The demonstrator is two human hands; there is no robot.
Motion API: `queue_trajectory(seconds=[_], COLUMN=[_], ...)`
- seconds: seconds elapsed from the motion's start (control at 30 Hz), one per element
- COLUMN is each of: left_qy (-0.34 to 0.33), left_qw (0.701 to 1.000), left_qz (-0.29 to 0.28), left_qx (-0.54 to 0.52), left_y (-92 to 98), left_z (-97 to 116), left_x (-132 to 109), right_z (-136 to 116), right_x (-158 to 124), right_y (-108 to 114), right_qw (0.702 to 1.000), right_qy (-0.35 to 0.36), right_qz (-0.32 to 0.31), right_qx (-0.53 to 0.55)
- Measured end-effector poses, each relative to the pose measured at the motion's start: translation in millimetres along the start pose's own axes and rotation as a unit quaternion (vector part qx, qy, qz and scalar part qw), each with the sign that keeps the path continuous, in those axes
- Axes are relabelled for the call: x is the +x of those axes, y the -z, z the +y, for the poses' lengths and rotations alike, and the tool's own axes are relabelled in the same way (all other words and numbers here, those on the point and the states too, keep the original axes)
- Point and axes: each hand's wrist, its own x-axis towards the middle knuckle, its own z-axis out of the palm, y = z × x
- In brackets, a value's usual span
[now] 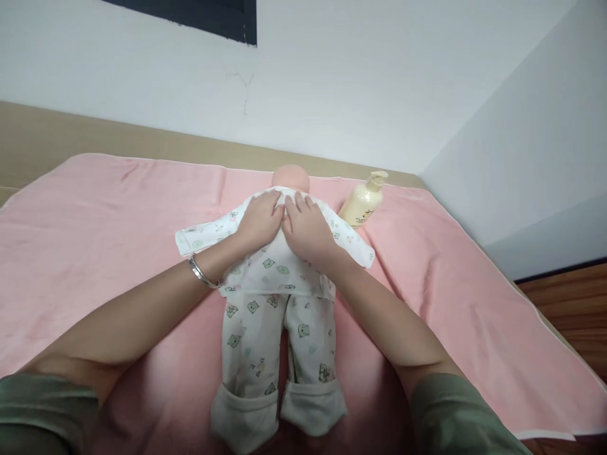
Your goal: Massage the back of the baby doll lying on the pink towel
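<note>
A baby doll [290, 178] lies on a pink cloth, its bald head at the far end. It wears a white long-sleeved top [279, 272] with small animal prints and matching trousers [253, 341] with turned-up cuffs. My left hand [260, 220] rests flat on the upper left of the top, fingers stretched out. Beside it my right hand [307, 226] lies on the upper right of the top, fingers spread. The two hands nearly meet at the middle. Neither grips anything. The doll's hands and feet are hidden in the clothes.
A cream pump bottle [364, 201] leans beyond the doll's right-side sleeve. The pink cloth [118, 265] spreads over the surface, with creases at right. A wooden board [190, 142] and white wall [341, 82] border the far side; wood-grain furniture [569, 309] stands at right.
</note>
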Motion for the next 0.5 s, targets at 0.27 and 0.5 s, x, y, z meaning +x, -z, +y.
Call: queue_trajectory(seconds=[0.27,0.5], left_qy=[0.039,0.051], left_qw=[0.997,0.995], left_qz=[0.007,0.028], left_qx=[-0.065,-0.082], left_y=[-1.8,-1.9], left_z=[-11.2,-8.9], left_x=[3.0,0.5], right_z=[-6.5,-11.8], right_x=[-3.9,-8.2], right_y=[-2.0,-3.7], right_qw=[0.998,0.995], right_qy=[0.052,0.038], right_qz=[0.019,0.069], right_qx=[0.034,0.061])
